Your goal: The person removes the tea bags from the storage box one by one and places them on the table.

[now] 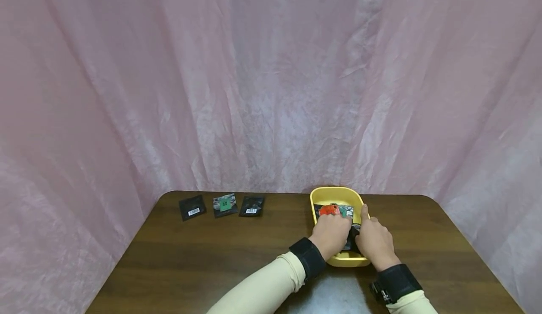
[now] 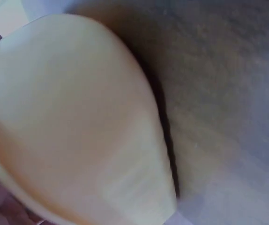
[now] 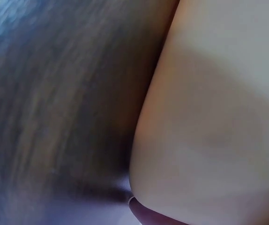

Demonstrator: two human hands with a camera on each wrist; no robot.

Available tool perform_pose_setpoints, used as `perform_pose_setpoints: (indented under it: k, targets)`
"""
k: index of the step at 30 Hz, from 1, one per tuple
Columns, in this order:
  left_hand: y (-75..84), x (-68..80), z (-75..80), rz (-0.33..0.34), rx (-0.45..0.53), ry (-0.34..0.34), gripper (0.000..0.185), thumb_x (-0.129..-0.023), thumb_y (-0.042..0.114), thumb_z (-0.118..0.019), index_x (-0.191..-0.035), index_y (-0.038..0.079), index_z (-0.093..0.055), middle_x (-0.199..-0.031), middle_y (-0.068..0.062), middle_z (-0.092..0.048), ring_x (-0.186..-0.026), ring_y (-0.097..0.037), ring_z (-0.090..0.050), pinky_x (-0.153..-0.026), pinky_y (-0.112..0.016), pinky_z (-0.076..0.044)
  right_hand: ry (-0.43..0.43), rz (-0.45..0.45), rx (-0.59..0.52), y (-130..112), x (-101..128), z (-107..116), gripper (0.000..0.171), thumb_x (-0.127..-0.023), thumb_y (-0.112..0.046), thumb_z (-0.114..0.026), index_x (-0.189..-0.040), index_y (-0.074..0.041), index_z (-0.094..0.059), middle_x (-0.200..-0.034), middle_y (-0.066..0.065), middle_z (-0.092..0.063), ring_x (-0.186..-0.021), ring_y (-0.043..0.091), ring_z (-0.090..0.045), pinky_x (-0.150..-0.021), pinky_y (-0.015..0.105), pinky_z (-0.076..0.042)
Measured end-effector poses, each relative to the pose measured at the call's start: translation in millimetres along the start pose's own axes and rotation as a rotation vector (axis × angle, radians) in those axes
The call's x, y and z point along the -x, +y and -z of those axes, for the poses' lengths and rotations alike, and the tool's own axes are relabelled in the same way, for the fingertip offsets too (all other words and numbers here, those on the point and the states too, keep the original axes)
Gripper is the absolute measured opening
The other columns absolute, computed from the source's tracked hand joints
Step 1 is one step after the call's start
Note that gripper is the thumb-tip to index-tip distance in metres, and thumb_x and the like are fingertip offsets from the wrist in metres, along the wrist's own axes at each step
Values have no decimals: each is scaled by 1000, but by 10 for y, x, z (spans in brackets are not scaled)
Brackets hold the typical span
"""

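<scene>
A yellow plastic basket (image 1: 336, 190) stands at the table's right-hand side with several small flat packets in it. One packet is orange-red (image 1: 328, 209), another is grey and green (image 1: 346, 211), and black ones lie nearer the front. My left hand (image 1: 331, 235) reaches over the left rim into the basket; its fingertips are hidden, so any hold is unclear. My right hand (image 1: 376, 241) grips the right rim, thumb inside, index finger pointing forward. The basket's pale wall (image 2: 78, 117) fills much of the left wrist view, and its wall (image 3: 209, 131) much of the right wrist view.
At the back left of the brown wooden table (image 1: 211, 253) lie a black packet with a white label (image 1: 192, 208), a green-marked packet (image 1: 225, 205) and another black packet (image 1: 251, 206). A pink curtain (image 1: 271, 93) hangs right behind the table's back edge.
</scene>
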State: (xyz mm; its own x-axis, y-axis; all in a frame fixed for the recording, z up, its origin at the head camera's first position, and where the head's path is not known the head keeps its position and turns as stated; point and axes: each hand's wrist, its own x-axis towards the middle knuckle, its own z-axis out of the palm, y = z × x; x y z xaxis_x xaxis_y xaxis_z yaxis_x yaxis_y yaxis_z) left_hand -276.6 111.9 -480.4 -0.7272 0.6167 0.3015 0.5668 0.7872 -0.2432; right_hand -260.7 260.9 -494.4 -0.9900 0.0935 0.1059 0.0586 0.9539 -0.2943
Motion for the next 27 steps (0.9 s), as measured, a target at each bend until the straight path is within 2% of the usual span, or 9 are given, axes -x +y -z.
perform_pose_setpoints:
  k: [3,5,9,12,15,21,24,27]
  targets:
    - [-39,6,38,-8,-6,34,13,-96,37,-77,-103,27,-72,-87,10,-77,-70,-8,-71,-57,-26,-57,2,-5,-2,9,-31,-22,92,-85,-10,-74,-162,10,-28,-108,35,-67,-79,49,-70,-67,61,-57]
    - [-64,19,62,-21,-14,82,15,-95,37,-77,-104,27,-72,-88,10,-77,-70,-7,-71,-57,-26,-57,7,-5,-2,13,-43,-29,93,-85,-11,-74,-163,9,-28,-108,35,-67,-79,49,-70,-67,62,-57]
    - [-125,69,106,-48,-58,260,19,-90,36,-79,-105,26,-73,-89,12,-76,-73,-4,-72,-60,-22,-57,23,12,-8,21,-48,-39,90,-85,-9,-73,-161,11,-29,-105,35,-67,-76,49,-69,-66,62,-56]
    - [-204,109,164,-39,-63,409,20,-86,32,-82,-103,25,-72,-90,14,-77,-78,-3,-73,-67,-20,-57,35,26,-13,18,-49,-41,90,-84,-8,-72,-160,12,-30,-100,34,-67,-72,47,-68,-63,60,-55]
    - [-327,159,241,-17,-46,504,18,-85,27,-82,-100,25,-72,-91,14,-78,-84,-3,-73,-75,-20,-54,40,30,-18,5,-67,-52,92,-83,-8,-73,-161,13,-29,-98,34,-66,-71,45,-68,-62,59,-55]
    - [-626,389,289,62,-6,539,13,-85,17,-79,-95,21,-71,-86,9,-76,-82,-11,-66,-76,-23,-48,10,25,-14,-17,-107,-59,93,-84,-9,-72,-162,12,-26,-102,35,-66,-74,46,-68,-63,58,-55]
    - [-768,526,245,113,13,524,11,-87,15,-78,-95,19,-72,-87,7,-76,-81,-13,-66,-75,-25,-48,2,23,-10,-19,-116,-52,92,-84,-9,-72,-162,12,-26,-102,34,-66,-73,44,-68,-62,57,-54]
    - [-885,633,183,171,21,477,8,-90,14,-77,-96,18,-73,-88,5,-78,-82,-14,-69,-78,-27,-51,-3,19,-6,1,-122,-38,92,-85,-9,-71,-162,12,-26,-102,34,-66,-73,43,-67,-61,56,-54]
